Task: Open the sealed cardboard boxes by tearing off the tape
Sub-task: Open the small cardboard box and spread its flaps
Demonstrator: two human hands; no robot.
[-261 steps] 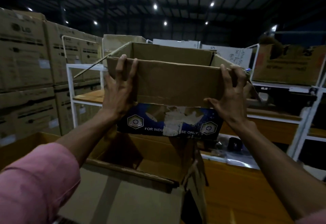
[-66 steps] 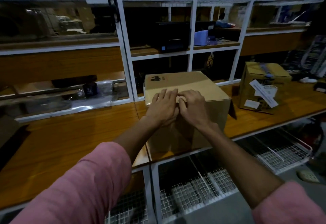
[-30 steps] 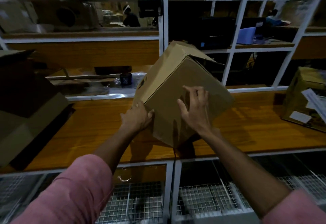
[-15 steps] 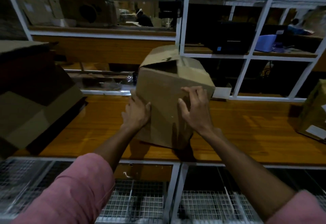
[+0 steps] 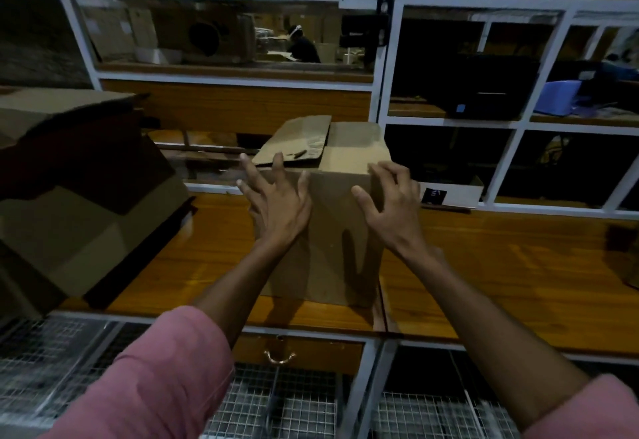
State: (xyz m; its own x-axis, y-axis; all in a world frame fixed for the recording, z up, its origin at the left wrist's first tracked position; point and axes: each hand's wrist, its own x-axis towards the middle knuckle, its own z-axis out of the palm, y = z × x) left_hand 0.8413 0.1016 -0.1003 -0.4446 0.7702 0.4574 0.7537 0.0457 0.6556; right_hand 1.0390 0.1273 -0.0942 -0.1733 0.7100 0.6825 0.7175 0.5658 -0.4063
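- My left hand (image 5: 276, 208) is spread wide, fingers straight, its fingertips at the near top edge of the cardboard box (image 5: 340, 224) and just touching the raised flap (image 5: 294, 143).
- My right hand (image 5: 389, 208) is loosely open, fingers slightly bent over the box's top right corner, gripping nothing.
- The box stands upright on the wooden bench (image 5: 501, 266) between my two hands; one top flap is lifted.
- Beyond my left fingers, off to the side, sits a larger open carton (image 5: 79, 203).
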